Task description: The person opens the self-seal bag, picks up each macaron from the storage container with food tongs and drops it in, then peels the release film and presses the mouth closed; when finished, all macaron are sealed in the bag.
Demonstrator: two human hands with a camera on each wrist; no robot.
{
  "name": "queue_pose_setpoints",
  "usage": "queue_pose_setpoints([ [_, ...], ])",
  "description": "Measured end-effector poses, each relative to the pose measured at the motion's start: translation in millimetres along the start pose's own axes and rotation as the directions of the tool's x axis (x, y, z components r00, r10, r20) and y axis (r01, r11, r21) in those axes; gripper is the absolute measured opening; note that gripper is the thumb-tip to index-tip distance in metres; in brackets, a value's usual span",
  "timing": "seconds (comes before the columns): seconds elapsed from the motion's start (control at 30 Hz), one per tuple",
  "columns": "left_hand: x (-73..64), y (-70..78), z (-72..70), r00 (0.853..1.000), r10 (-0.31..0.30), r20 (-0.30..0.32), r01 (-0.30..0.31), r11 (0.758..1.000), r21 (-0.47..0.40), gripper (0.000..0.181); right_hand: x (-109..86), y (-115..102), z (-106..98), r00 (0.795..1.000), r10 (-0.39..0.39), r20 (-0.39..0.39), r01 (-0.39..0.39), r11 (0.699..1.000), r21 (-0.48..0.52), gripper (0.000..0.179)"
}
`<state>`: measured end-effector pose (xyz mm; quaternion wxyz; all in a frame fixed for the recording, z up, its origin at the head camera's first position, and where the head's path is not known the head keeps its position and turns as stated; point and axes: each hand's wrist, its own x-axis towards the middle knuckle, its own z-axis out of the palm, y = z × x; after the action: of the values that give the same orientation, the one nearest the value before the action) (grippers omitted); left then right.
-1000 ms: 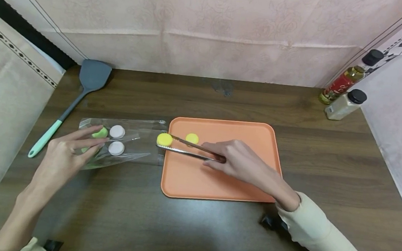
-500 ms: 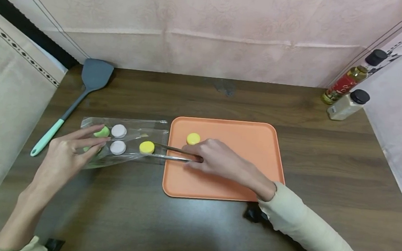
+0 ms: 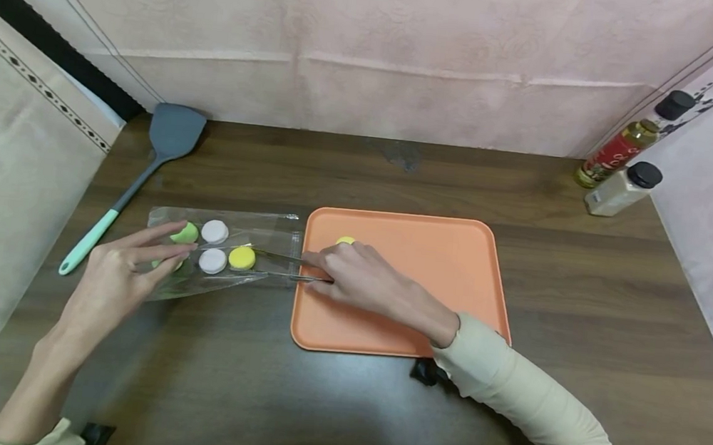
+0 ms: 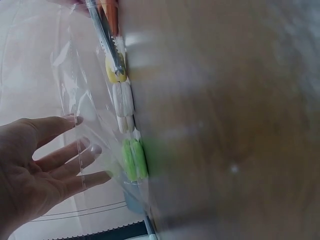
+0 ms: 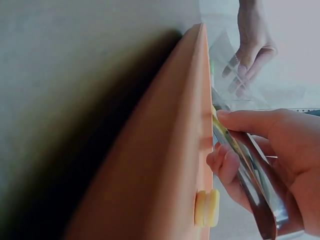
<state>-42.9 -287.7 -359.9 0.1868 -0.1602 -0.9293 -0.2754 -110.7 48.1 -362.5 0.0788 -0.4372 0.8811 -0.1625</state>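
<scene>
My right hand (image 3: pixel 351 276) grips metal tongs (image 5: pixel 252 180). Their tips reach into the clear plastic bag (image 3: pixel 272 232), around a yellow macaron (image 3: pixel 241 258) beside two white macarons (image 3: pixel 215 231). Fingers of my left hand (image 3: pixel 123 268) hold up the bag's top layer near its left part, as the left wrist view also shows. Green macarons (image 4: pixel 135 160) lie in the bag under that hand, partly hidden from the head view. Another yellow macaron (image 5: pixel 206 207) rests on the orange tray (image 3: pixel 407 234), mostly covered by my right hand in the head view.
Left of the bag lies a grey spatula (image 3: pixel 175 132) with a mint handle. At the back right stand an oil bottle (image 3: pixel 617 153) with a red label and a jar (image 3: pixel 617 194) with a black lid. Cloth (image 3: pixel 373 52) hangs behind the wooden table (image 3: pixel 238 383).
My right hand has moved left with the tongs, carrying the yellow macaron from the tray's left edge into the bag, next to the white ones. My left hand stays in place.
</scene>
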Motion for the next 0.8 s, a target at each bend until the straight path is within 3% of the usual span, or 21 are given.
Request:
queue_pose_setpoints([
  [0.27,-0.3,-0.6,1.1,1.0,-0.001,-0.003,0.001,1.0,0.006,0.027,-4.2,-2,-2,1.0,0.026,0.004,-0.026,1.0,0.015,0.033],
  [0.37,0.0,-0.6,2.0,1.0,-0.002,0.002,0.002,1.0,0.003,0.027,-13.2,0,-8,0.999,0.049,0.009,-0.049,0.998,0.032,0.026],
  [0.5,0.1,-1.0,2.5,1.0,0.004,0.003,-0.004,1.0,0.0,0.027,-32.2,8,-20,0.998,0.065,0.015,-0.065,0.997,0.046,0.023],
  [0.67,0.6,-2.3,3.4,1.0,0.012,-0.003,-0.012,1.0,0.004,0.027,-65.3,23,-35,0.997,0.082,-0.013,-0.082,0.995,0.058,0.045],
  [0.8,0.7,-1.6,4.1,1.0,0.007,-0.001,-0.007,1.0,0.003,0.026,-91.1,36,-45,0.988,0.141,-0.059,-0.137,0.987,0.079,0.039],
])
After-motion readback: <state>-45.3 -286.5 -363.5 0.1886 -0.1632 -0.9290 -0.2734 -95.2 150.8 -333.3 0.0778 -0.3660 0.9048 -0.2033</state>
